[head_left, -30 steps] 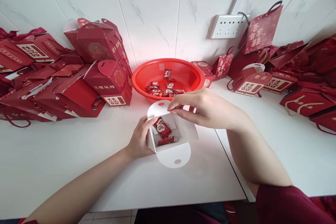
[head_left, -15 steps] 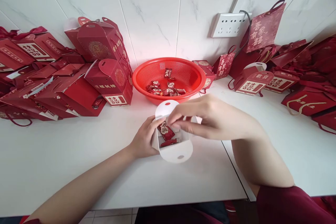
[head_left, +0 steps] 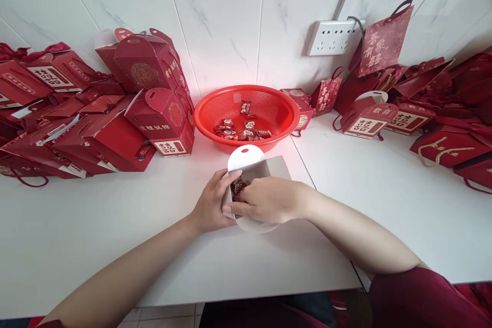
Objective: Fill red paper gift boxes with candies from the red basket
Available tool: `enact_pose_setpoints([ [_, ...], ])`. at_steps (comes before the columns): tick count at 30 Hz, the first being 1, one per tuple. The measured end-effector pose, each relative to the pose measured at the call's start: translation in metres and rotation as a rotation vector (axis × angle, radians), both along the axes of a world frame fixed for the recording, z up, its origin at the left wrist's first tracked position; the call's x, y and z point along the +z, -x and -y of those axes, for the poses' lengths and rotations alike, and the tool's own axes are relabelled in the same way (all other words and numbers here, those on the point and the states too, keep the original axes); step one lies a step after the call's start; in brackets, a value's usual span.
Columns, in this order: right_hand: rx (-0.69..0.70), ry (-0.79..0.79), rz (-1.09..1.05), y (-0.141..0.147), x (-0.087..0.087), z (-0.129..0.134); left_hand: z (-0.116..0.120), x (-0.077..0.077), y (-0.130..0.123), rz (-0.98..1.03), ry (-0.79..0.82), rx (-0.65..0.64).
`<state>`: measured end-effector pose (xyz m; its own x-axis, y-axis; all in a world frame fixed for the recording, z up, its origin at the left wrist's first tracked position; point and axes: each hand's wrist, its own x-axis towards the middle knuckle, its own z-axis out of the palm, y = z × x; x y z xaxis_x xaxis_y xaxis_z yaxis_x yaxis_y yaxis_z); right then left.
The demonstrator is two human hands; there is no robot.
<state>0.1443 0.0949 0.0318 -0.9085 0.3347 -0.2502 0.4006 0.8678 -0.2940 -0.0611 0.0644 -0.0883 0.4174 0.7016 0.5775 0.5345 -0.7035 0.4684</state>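
Note:
An open paper gift box (head_left: 274, 166), white inside with rounded flaps raised and spread, stands on the table in front of me. My left hand (head_left: 215, 204) grips its left side, the thumb over the rim. My right hand (head_left: 269, 199) reaches into the opening from the right, its fingers curled down and its thumb near the front left rim. The fingertips are hidden, so whatever they hold cannot be made out. Red wrapped candies (head_left: 239, 186) show inside the box, beside those fingers. Behind the box, a red plastic basket (head_left: 207, 113) holds more wrapped candies (head_left: 248, 132).
Red gift boxes (head_left: 161, 118) are stacked on the left of the white table (head_left: 154, 246). More red boxes and bags (head_left: 371, 118) stand on the right. A power strip (head_left: 332, 37) is mounted on the tiled wall, its cable running down behind a bag. A seam crosses the tabletop.
My right hand has moved down and left, from above the box into its opening, and now covers most of the candies there. My left hand keeps its hold on the box.

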Motion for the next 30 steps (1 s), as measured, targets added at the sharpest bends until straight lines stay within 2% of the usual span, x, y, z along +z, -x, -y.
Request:
enact_pose_setpoints([
  [2,0.049,-0.098,-0.053,-0.007,0.001,-0.001,-0.001,-0.001,0.002,-0.016,-0.063,0.011],
  [4,0.012,-0.113,-0.133,-0.014,0.004,-0.004,-0.003,-0.003,0.004,-0.018,-0.074,0.009],
  [7,-0.076,-0.061,-0.223,-0.024,0.010,-0.008,-0.003,-0.001,0.003,-0.008,-0.092,-0.029],
  [11,-0.161,0.002,-0.238,-0.036,0.025,-0.009,-0.001,0.004,-0.003,0.004,-0.102,-0.114],
  [13,-0.223,0.006,-0.281,-0.042,0.033,-0.008,-0.001,0.005,-0.003,0.022,0.021,-0.141],
  [17,-0.363,-0.075,-0.485,-0.054,0.044,-0.012,-0.006,-0.001,0.003,0.130,0.407,-0.190],
  [20,-0.492,-0.198,-0.619,-0.059,0.042,-0.029,-0.010,-0.006,0.008,0.184,0.468,-0.193],
  [22,-0.573,-0.242,-0.615,-0.059,0.033,-0.048,-0.011,-0.008,0.008,0.177,0.388,-0.154],
  [24,-0.628,-0.241,-0.482,-0.058,0.022,-0.069,-0.011,-0.006,0.007,0.127,0.204,-0.122],
  [27,-0.547,-0.238,-0.181,-0.054,0.005,-0.092,-0.009,-0.002,0.008,0.046,-0.136,-0.084],
  [30,-0.483,-0.285,-0.060,-0.049,-0.004,-0.098,-0.008,0.002,0.009,-0.033,-0.383,-0.087],
])
